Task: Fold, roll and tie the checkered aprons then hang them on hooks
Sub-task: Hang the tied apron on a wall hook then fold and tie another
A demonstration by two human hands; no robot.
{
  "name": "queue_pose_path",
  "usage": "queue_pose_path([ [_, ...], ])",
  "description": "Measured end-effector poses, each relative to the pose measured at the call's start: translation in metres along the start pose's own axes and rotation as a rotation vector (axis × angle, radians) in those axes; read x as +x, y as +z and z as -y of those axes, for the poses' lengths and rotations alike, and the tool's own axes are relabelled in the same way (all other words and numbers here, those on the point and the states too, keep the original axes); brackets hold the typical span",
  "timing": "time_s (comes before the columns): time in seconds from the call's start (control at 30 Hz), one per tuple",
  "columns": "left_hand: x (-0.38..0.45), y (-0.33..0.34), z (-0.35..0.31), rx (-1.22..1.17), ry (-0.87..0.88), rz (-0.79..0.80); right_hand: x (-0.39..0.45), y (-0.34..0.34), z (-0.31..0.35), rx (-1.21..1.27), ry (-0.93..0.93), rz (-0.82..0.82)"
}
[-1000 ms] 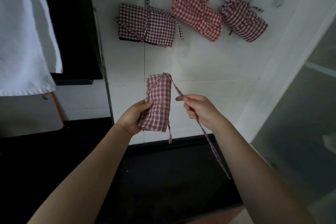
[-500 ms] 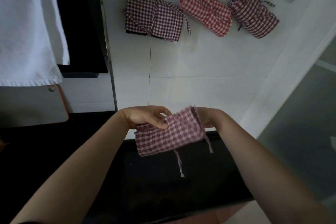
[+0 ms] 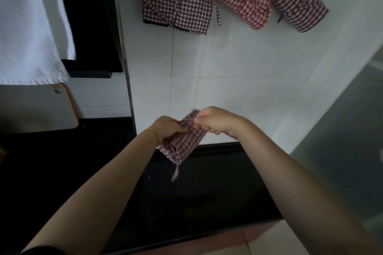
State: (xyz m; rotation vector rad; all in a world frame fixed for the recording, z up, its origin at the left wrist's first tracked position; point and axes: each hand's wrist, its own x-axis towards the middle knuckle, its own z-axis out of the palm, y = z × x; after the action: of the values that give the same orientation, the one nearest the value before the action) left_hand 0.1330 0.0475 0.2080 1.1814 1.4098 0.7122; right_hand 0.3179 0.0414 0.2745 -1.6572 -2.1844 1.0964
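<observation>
Rolled maroon-and-white checkered cloth apron [image 3: 183, 143] sits between my hands, in air before white tiled wall [image 3: 228, 89], above dark counter. Long axis slants from lower left up to upper right. My left hand [image 3: 169, 128] grips roll's upper left side, fingers curled over cloth. My right hand [image 3: 215, 121] clenched at upper right end, pinching thin tie strap there. Loose strap end [image 3: 175, 173] dangles from lower end. Right hand nearer strap, so wrapping likely falls to it. Three tied aprons already hang on wall above.

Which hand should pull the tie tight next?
Probably the right hand: it already pinches the strap at the top of the rolled apron, while the left hand grips the roll, steadying it.
</observation>
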Motion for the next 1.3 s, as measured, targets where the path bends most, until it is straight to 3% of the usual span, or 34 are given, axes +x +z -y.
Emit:
queue_pose_path([
  [0.1, 0.005, -0.005, 0.01, -0.345, -0.094, -0.03, -0.002, 0.006, -0.016, 0.143, 0.029, -0.034],
  [0.27, 0.008, -0.003, 0.016, -0.501, -0.039, 0.067, -0.008, 0.012, -0.054, 0.412, 0.091, -0.053],
  [0.4, -0.002, 0.008, 0.006, -0.537, 0.04, 0.328, -0.014, 0.015, -0.078, 0.794, 0.053, 0.05],
  [0.57, -0.005, 0.028, -0.001, -0.585, 0.094, 0.539, -0.022, 0.011, -0.092, 0.987, -0.107, 0.247],
  [0.7, 0.004, 0.049, -0.004, -0.609, 0.127, 0.606, -0.021, 0.007, -0.105, 0.939, -0.153, 0.402],
  [0.8, 0.015, 0.063, -0.005, -0.612, 0.101, 0.609, -0.018, 0.0, -0.121, 0.884, -0.118, 0.43],
  [0.93, 0.036, 0.092, -0.008, -0.675, 0.019, 0.573, -0.016, -0.02, -0.15, 0.809, -0.037, 0.365],
  [1.1, 0.058, 0.137, -0.02, -0.786, -0.072, 0.407, -0.01, -0.06, -0.184, 0.656, 0.006, 0.17],
  [1.3, 0.087, 0.184, -0.025, -0.749, -0.09, 0.27, 0.011, -0.092, -0.226, 0.398, 0.026, 0.165],
])
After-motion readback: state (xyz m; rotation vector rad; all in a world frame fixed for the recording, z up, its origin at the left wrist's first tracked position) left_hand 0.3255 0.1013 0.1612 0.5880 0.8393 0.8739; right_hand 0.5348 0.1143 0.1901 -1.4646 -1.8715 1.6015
